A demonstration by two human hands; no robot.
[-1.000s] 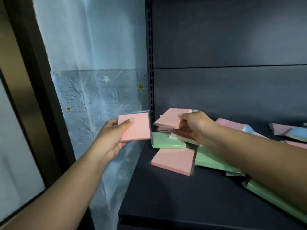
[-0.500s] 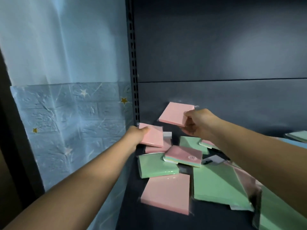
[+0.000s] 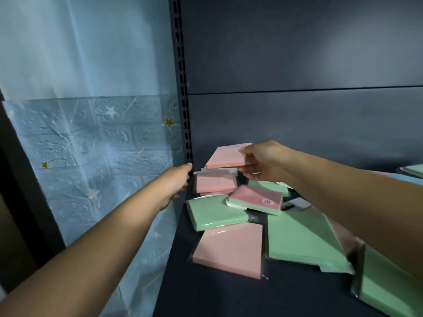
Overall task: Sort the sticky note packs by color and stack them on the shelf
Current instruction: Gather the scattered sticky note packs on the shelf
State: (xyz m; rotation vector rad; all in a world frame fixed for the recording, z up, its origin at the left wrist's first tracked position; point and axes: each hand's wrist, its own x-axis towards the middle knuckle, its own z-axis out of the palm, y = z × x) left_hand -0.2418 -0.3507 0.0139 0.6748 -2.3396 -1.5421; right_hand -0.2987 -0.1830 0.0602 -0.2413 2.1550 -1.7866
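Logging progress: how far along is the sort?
Done: a small pink stack sits in the shelf's back-left corner, left hand beside it. In hand: the right hand holds a pink pack above that stack. Left: loose green packs, a front pink pack and a multicolor pack.

I see my left hand (image 3: pixel 177 181) has let go of the pink pack it carried a second ago — that pack (image 3: pixel 216 183) now lies on the small pink pile at the back-left corner of the shelf (image 3: pixel 229 298), and the hand has drawn back to the slotted upright (image 3: pixel 183 88), empty. My right hand (image 3: pixel 263 162) has lifted its own pink pack (image 3: pixel 229 155) up off the heap and holds it just above the pile — the view has also swung right and closer in
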